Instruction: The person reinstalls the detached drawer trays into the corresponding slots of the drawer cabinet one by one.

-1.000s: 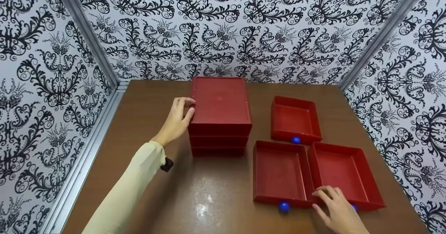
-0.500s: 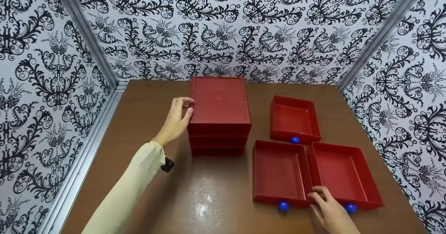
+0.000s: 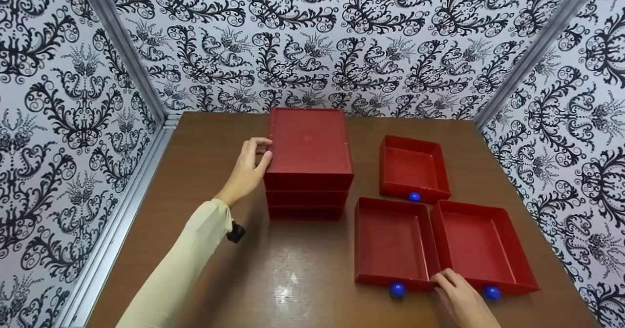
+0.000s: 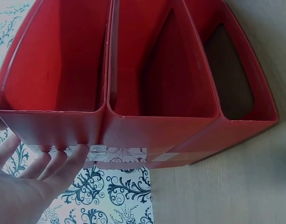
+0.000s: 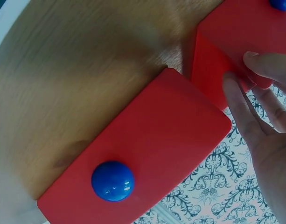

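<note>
Toward the near right corner of the brown worktop, a shallow red plastic drawer with a round blue knob is sitting, right hand pinching its front panel's right end, fingers nearly closed. Left hand is pressing fairly straight fingers against the red plastic three-slot cabinet, far-edge side. Good hold, probably: thumb squarely opposing fingers, cabinet braced. Second drawer is lying just beside, nearer the right edge; third drawer is lying farther back. All three are showing bare floors; cabinet slots are facing the near edge, no drawers visible inside.
</note>
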{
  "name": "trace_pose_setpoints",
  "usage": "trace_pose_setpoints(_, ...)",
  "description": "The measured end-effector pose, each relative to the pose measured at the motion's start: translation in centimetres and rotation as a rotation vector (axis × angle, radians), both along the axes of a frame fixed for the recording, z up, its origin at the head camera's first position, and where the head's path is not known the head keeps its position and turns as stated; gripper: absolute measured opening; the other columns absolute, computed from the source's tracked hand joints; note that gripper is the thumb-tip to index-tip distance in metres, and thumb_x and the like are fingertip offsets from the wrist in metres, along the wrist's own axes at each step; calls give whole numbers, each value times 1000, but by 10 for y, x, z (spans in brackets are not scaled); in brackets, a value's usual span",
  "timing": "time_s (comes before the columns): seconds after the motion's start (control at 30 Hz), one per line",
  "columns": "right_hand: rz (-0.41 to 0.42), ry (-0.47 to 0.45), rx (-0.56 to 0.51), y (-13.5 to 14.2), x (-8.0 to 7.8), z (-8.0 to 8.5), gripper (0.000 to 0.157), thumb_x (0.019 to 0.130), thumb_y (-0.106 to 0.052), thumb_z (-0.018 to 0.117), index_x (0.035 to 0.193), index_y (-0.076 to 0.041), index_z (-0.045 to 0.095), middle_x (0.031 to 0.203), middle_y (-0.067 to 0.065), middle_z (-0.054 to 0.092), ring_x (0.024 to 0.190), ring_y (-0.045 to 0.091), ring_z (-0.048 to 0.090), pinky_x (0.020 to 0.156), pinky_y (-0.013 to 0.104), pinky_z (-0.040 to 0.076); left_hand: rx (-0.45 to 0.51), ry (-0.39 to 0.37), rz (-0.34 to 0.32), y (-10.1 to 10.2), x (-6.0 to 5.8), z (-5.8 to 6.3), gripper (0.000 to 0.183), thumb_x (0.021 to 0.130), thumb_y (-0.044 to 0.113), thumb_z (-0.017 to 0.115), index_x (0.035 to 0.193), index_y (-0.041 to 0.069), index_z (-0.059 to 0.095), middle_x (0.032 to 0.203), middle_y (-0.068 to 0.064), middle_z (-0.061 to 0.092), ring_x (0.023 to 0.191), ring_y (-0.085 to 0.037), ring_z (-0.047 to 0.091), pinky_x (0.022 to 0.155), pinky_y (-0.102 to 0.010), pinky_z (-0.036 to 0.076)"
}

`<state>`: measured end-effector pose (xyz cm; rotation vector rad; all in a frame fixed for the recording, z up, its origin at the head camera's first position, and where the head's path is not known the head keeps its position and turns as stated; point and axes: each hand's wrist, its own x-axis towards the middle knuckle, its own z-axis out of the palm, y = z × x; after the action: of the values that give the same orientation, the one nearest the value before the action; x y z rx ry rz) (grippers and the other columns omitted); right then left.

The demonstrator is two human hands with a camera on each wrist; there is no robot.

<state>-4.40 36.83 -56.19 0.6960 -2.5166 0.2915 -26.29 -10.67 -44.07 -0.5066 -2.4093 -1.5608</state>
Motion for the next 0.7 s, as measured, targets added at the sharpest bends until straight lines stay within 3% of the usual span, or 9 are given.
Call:
trace_pose_setpoints(0.03, 15, 11, -11, 1, -1, -2, 2, 93, -16, 67, 93, -14, 65, 86, -6, 56, 74, 4, 49, 61, 15, 39, 0, -3, -3, 0, 0, 0, 29, 102, 13, 50, 128, 1, 51, 128, -19, 50, 116, -32, 54, 106, -46, 44)
trace_pose_setpoints(0.13, 38, 35, -46, 3, -2, -5, 36, 101, -37, 39, 91, -14, 65, 84, -7, 55, 72, 3, 48, 59, 15, 38, -2, -2, -8, 0, 0, 0, 29, 102, 13, 50, 128, 1, 51, 128, -20, 50, 116, -32, 54, 106, -47, 44)
trace_pose_setpoints(0.4, 67, 87, -160, 2, -3, -10, 37, 101, -36, 42, 88, -13, 68, 81, -6, 55, 64, -1, 48, 56, 12, 39, -6, 4, 6, 2, 1, 2, 29, 101, 12, 51, 128, 1, 51, 127, -20, 51, 116, -33, 55, 103, -44, 45)
trace_pose_setpoints(0.7, 56, 114, -197, 3, 1, -14, 34, 102, -34, 48, 87, -12, 69, 79, -5, 56, 64, -1, 51, 57, 10, 43, 7, -2, 0, 2, 3, 4, 29, 101, 11, 51, 128, 0, 51, 128, -22, 50, 117, -35, 55, 108, -49, 43)
